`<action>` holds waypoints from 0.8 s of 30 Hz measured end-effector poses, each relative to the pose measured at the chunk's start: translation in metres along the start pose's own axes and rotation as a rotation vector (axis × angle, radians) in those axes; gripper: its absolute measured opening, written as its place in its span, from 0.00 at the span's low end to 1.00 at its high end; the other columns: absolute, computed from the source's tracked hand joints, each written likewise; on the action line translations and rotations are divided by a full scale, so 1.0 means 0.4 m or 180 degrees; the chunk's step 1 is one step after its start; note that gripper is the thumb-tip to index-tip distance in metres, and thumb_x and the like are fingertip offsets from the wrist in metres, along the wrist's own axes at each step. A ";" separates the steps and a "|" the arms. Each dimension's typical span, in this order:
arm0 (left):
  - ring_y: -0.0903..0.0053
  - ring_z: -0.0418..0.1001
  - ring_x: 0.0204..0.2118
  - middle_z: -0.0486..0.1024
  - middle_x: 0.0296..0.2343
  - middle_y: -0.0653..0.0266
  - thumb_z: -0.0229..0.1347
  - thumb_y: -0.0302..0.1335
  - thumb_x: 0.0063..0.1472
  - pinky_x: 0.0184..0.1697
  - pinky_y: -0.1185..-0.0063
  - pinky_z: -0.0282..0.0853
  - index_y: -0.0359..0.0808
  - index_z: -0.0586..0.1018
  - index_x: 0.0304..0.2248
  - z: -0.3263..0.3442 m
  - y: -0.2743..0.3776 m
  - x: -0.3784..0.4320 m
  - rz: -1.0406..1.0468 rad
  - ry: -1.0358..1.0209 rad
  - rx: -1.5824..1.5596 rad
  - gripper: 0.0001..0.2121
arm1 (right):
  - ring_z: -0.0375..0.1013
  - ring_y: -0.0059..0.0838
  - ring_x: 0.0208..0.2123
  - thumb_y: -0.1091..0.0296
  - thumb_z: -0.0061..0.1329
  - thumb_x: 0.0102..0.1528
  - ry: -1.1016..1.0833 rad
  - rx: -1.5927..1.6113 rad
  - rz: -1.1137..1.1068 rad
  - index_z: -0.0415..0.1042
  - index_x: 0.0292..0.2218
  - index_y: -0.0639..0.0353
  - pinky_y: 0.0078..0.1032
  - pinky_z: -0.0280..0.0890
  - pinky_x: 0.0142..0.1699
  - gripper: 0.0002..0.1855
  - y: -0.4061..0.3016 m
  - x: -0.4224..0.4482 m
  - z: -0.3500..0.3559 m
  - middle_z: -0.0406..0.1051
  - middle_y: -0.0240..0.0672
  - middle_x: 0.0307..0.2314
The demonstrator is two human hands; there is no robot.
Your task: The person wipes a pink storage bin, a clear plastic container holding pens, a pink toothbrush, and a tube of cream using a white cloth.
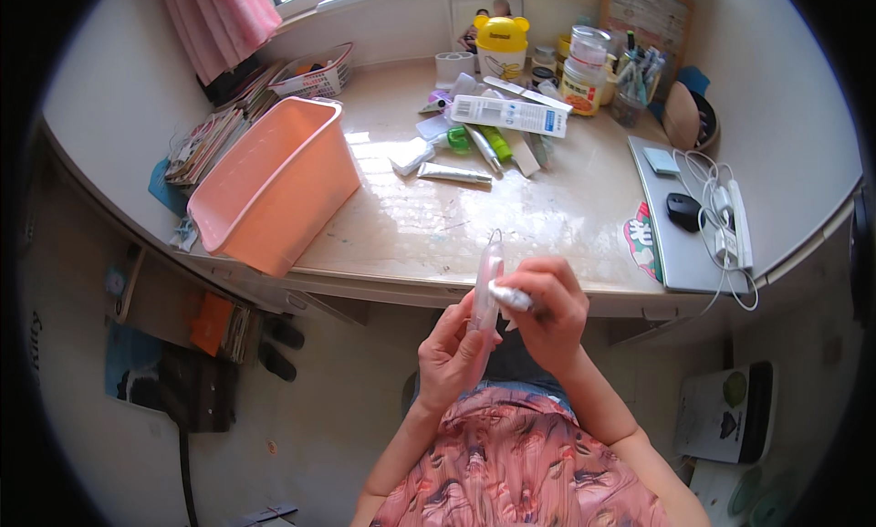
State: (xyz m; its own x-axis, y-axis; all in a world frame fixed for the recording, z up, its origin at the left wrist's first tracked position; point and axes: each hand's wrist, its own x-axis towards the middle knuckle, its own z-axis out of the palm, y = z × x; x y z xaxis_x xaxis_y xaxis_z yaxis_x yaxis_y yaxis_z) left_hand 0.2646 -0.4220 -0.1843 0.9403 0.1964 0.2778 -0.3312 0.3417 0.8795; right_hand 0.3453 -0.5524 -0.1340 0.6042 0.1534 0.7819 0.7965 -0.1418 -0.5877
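Note:
My left hand (452,356) grips a pink translucent plastic case (484,308), seen nearly edge-on, with a thin loop at its top. Close against its right side, my right hand (551,308) holds a crumpled white wipe or tissue (510,296). Both hands are over my lap at the desk's front edge. On the desk beyond lie a silver-white tube (454,174), a white packet (411,155), a green-capped bottle (457,139), a bright green tube (496,142) and a long blister package (509,116).
An orange plastic bin (301,185) stands at the desk's left, near stacked books (212,137) and a white basket (321,79). Jars, a yellow-lidded bin (501,44) and a pen holder (628,106) stand at the back. A laptop (657,205) with a mouse (684,211) and cables lies right.

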 end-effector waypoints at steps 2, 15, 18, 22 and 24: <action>0.81 0.72 0.36 0.68 0.42 0.64 0.52 0.21 0.63 0.39 0.84 0.69 0.28 0.66 0.55 -0.013 -0.003 -0.003 0.0245 -0.0206 0.0119 0.21 | 0.71 0.28 0.30 0.78 0.58 0.46 0.0208 0.0094 0.0409 0.75 0.34 0.60 0.22 0.66 0.32 0.11 0.016 0.010 -0.013 0.71 0.35 0.31; 0.75 0.73 0.36 0.68 0.44 0.56 0.54 0.21 0.61 0.38 0.81 0.71 0.28 0.69 0.53 -0.033 0.002 0.048 0.0081 -0.0439 0.0633 0.21 | 0.68 0.18 0.27 0.85 0.50 0.49 0.0118 0.1011 0.1177 0.75 0.32 0.63 0.15 0.63 0.30 0.08 0.089 0.030 -0.026 0.69 0.32 0.31; 0.77 0.71 0.39 0.68 0.43 0.60 0.53 0.20 0.62 0.41 0.83 0.69 0.27 0.69 0.53 -0.053 -0.012 0.077 -0.0181 -0.0072 0.0258 0.19 | 0.68 0.16 0.27 0.86 0.49 0.51 -0.0098 0.1809 0.1878 0.73 0.31 0.64 0.14 0.63 0.29 0.06 0.087 0.013 0.020 0.69 0.32 0.31; 0.78 0.71 0.40 0.70 0.42 0.60 0.54 0.20 0.61 0.41 0.83 0.67 0.29 0.71 0.52 -0.109 0.017 0.146 0.0273 0.0141 0.0760 0.19 | 0.69 0.16 0.22 0.87 0.50 0.50 -0.1281 0.1452 0.1895 0.74 0.34 0.64 0.15 0.63 0.24 0.10 0.090 0.039 0.073 0.71 0.32 0.31; 0.77 0.73 0.38 0.72 0.40 0.60 0.56 0.21 0.59 0.39 0.82 0.68 0.34 0.73 0.51 -0.132 0.054 0.186 0.0403 0.0133 0.1623 0.20 | 0.70 0.18 0.22 0.85 0.52 0.50 -0.1412 0.1575 0.1974 0.74 0.34 0.63 0.16 0.64 0.25 0.09 0.095 0.072 0.107 0.71 0.33 0.30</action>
State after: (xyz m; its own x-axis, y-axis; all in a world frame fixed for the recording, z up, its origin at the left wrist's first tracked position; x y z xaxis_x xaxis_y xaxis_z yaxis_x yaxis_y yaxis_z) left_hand 0.3234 -0.3513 -0.1649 0.8881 0.2471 0.3875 -0.3522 -0.1756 0.9193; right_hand 0.3940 -0.5115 -0.1427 0.7984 0.5665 0.2039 0.1816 0.0962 -0.9787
